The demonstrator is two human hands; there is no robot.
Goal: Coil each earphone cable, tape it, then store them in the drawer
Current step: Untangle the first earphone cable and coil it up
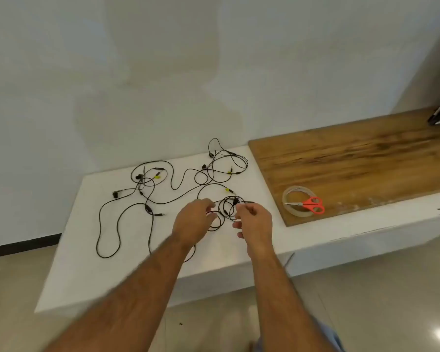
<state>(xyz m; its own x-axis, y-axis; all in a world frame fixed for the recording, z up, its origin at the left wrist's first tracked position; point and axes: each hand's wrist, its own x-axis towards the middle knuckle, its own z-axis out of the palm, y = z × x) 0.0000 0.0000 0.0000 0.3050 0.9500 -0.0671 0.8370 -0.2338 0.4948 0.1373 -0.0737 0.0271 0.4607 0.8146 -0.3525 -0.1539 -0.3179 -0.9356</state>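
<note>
The left hand (pixel 194 222) and the right hand (pixel 254 222) are working over the near edge of the white ledge (pixel 69 262), each curling its fingers round part of a black earphone cable (pixel 228 208) that is looping in several loose rings between them; the right thumb and forefinger seem to be pinching a strand near an earbud, though blur is hiding the exact grip. The risk is that these rings are springing apart, since nothing is binding them yet and the tape roll (pixel 299 200), with the red scissors (pixel 313 205) lying across it, is sitting well to the right on the wooden board (pixel 366 158). Reaching for it is likely freeing one hand. The other earphones (pixel 148 189) are sprawling to the far left, overlapping, and a trailing strand could be snagging them.
</note>
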